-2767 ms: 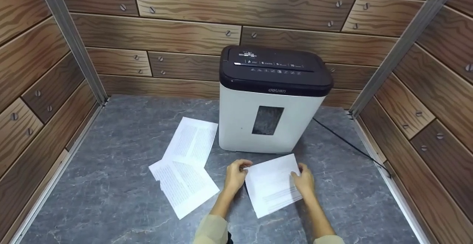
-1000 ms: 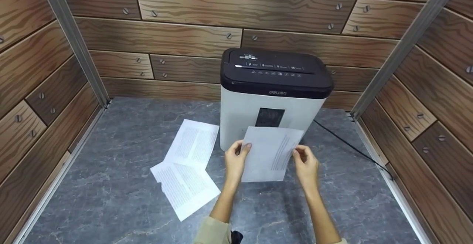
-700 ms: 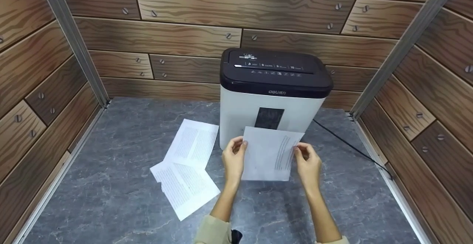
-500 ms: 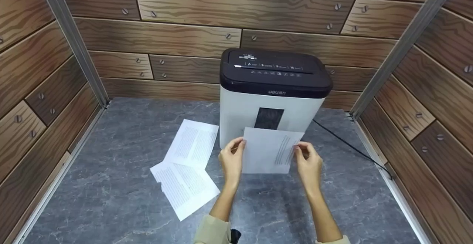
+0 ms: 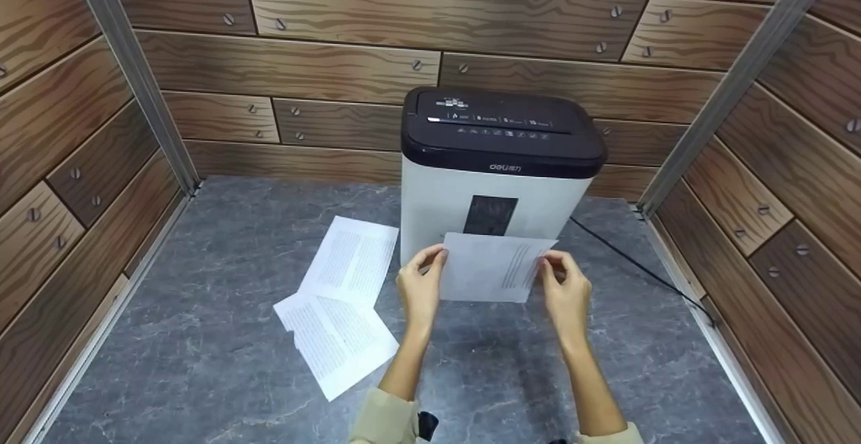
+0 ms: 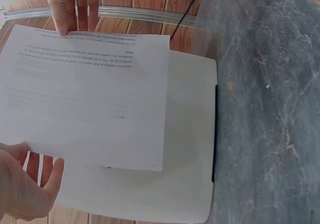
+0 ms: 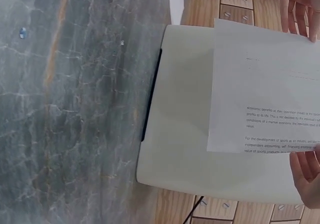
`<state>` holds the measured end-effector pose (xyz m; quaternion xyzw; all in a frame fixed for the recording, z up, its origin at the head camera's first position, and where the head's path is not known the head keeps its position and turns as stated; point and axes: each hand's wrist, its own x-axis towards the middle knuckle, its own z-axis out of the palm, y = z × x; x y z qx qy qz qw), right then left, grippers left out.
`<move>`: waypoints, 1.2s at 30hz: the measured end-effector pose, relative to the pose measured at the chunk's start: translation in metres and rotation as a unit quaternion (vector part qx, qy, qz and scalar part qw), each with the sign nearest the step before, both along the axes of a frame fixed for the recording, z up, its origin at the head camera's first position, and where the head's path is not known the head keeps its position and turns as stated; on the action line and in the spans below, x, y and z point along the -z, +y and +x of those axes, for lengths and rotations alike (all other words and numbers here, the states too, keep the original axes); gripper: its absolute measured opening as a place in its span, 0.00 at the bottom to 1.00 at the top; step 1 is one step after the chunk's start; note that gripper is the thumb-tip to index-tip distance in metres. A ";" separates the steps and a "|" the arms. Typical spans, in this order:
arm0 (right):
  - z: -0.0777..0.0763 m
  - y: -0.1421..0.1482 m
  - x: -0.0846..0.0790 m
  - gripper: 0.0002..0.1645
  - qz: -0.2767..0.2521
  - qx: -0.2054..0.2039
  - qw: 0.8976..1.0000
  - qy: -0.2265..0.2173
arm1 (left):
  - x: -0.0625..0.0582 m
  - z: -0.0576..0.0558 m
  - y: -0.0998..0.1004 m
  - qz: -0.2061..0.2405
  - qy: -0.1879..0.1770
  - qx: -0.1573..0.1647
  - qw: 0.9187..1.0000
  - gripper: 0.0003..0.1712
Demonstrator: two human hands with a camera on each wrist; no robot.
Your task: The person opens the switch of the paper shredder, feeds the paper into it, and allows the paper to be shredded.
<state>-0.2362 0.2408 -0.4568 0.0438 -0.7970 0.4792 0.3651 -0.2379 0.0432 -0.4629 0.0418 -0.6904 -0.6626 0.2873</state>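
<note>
The left hand (image 5: 418, 289) and right hand (image 5: 567, 289) pinch the paper (image 5: 488, 268) between them, on the near side of the shredder (image 5: 501, 180).

Paper sheet (image 5: 491, 267) | white, partly printed | aloft, pinched at 2 opposite edges | in front of shredder (image 5: 434, 192)

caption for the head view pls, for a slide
Left hand and right hand hold a printed sheet before a paper shredder; more pages lie nearby.
</note>
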 end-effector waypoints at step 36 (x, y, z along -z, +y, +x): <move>-0.013 0.004 -0.168 0.06 -0.074 -0.065 0.985 0.139 | -0.153 -0.021 -0.008 0.042 0.297 0.149 0.942 0.07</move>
